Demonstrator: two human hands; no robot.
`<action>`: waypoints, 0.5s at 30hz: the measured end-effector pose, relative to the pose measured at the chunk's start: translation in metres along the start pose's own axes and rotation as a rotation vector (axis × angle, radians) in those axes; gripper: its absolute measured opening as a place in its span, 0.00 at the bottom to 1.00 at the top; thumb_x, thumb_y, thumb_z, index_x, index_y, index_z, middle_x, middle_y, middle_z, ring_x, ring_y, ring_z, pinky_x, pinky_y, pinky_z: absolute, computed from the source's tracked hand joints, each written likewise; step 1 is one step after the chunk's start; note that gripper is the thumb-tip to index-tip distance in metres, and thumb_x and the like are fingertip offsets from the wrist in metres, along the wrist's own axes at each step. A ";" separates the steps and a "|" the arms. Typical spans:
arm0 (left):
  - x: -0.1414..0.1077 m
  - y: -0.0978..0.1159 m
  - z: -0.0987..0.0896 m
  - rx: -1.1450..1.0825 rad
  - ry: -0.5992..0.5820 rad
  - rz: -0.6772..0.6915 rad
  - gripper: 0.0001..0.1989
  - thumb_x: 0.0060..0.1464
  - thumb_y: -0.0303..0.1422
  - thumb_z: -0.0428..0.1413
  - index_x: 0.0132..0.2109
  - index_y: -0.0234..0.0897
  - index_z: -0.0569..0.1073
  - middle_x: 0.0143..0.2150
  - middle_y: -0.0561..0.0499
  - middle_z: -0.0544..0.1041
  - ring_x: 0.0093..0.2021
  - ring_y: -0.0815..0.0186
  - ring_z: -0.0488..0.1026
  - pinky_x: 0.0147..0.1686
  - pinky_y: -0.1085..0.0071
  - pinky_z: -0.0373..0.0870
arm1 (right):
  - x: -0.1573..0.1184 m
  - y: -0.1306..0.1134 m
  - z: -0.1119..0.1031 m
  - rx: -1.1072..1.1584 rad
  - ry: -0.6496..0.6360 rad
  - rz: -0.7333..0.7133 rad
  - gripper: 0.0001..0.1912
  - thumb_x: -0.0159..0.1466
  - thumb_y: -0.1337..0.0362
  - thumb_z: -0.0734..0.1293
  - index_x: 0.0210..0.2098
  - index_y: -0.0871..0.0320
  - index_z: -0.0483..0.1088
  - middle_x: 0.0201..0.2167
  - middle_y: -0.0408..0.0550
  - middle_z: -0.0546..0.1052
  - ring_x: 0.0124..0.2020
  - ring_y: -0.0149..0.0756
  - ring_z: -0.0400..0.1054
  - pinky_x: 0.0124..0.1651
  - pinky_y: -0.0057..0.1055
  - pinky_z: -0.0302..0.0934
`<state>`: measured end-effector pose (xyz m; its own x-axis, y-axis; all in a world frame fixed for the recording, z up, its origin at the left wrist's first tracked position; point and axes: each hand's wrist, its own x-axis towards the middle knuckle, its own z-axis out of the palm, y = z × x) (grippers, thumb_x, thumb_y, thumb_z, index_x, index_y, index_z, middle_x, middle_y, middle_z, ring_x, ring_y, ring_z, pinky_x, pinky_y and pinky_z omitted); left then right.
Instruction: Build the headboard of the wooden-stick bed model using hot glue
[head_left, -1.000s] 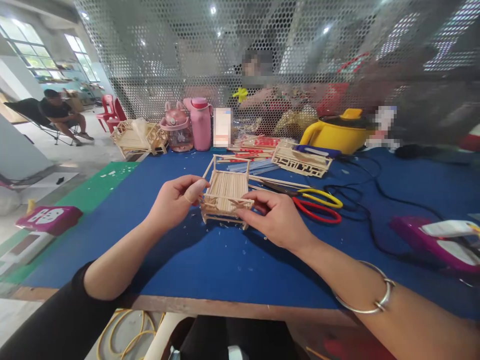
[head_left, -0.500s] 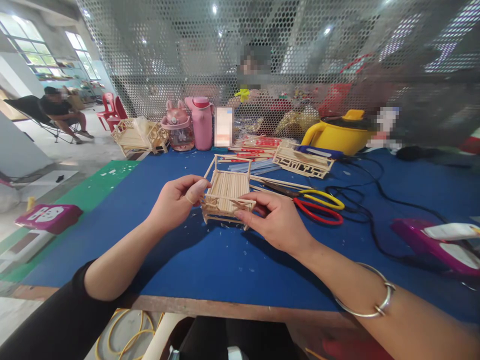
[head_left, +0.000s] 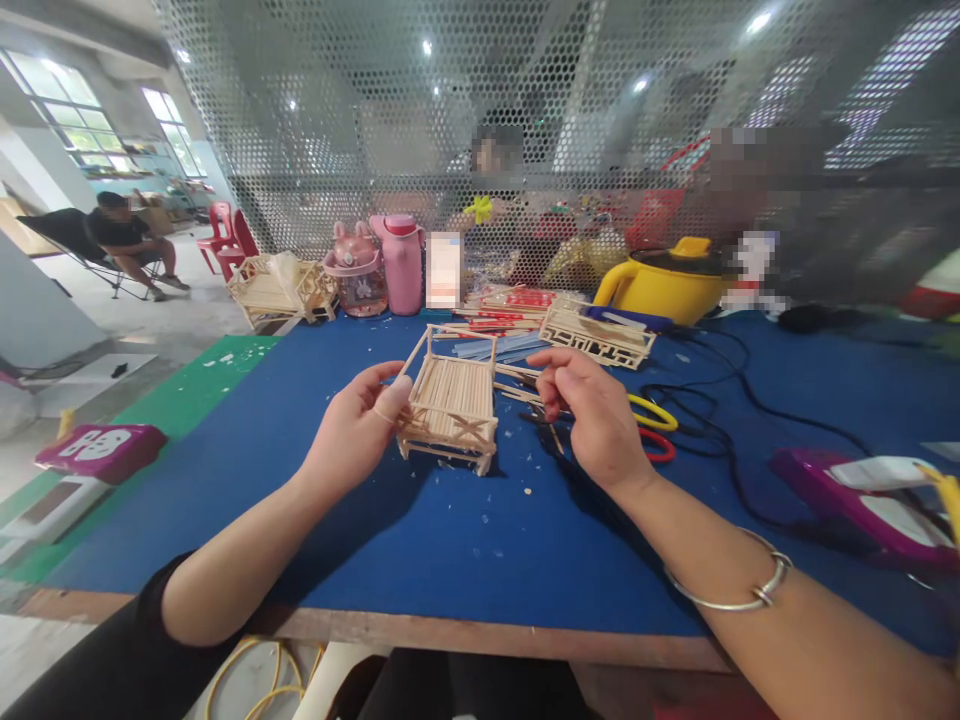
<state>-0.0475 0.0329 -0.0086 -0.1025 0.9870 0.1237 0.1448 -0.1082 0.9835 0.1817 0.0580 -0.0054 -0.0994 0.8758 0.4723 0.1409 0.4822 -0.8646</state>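
A miniature bed-like frame [head_left: 452,385] of thin pale wooden sticks stands at the middle of the blue table, with posts, a slatted deck and crossed sticks on its near side. My left hand [head_left: 358,425] grips its left side between thumb and fingers. Apart from the frame, my right hand [head_left: 600,420] hovers to its right, index finger stretched out and the other fingers loosely bent; I see nothing held in it. Beneath and behind that hand lie scissors with red and yellow handles [head_left: 654,412], partly hidden. Loose wooden sticks [head_left: 517,378] lie between the frame and my right hand.
Behind lie a second stick piece [head_left: 598,335], red-wrapped sticks [head_left: 517,298] and clear glue-like sticks [head_left: 495,347]. A yellow pot [head_left: 664,285], pink bottle [head_left: 403,265] and another stick model [head_left: 277,290] line the back. Black cables [head_left: 712,400] run right, near a purple stand [head_left: 847,500].
My right hand has let go of the stick frame and moved right, over the scissors. My left hand still holds the frame, which is slightly turned.
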 end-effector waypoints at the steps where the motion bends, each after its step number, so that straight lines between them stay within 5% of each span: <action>1: 0.003 0.000 -0.001 -0.011 0.016 -0.005 0.24 0.50 0.47 0.55 0.49 0.35 0.70 0.24 0.57 0.68 0.18 0.75 0.59 0.17 0.78 0.55 | 0.004 0.001 -0.004 0.000 0.037 0.023 0.12 0.62 0.56 0.57 0.38 0.56 0.68 0.22 0.39 0.62 0.21 0.28 0.55 0.23 0.27 0.52; 9: 0.041 0.008 -0.028 -0.261 -0.013 -0.119 0.08 0.44 0.36 0.58 0.26 0.35 0.69 0.19 0.58 0.64 0.16 0.75 0.58 0.16 0.77 0.56 | 0.020 -0.002 -0.033 -0.011 0.225 0.037 0.16 0.62 0.50 0.59 0.35 0.56 0.68 0.22 0.40 0.64 0.20 0.27 0.58 0.21 0.25 0.56; 15: 0.064 0.008 -0.019 -0.276 -0.361 -0.171 0.09 0.43 0.36 0.55 0.22 0.37 0.66 0.14 0.59 0.60 0.11 0.76 0.53 0.11 0.77 0.46 | 0.021 -0.004 -0.040 -0.117 0.174 0.022 0.16 0.63 0.51 0.60 0.34 0.57 0.69 0.23 0.41 0.66 0.21 0.27 0.59 0.23 0.26 0.56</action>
<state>-0.0716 0.0926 0.0099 0.2527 0.9663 -0.0481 -0.1157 0.0795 0.9901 0.2186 0.0750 0.0145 0.0750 0.8713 0.4851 0.2560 0.4533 -0.8538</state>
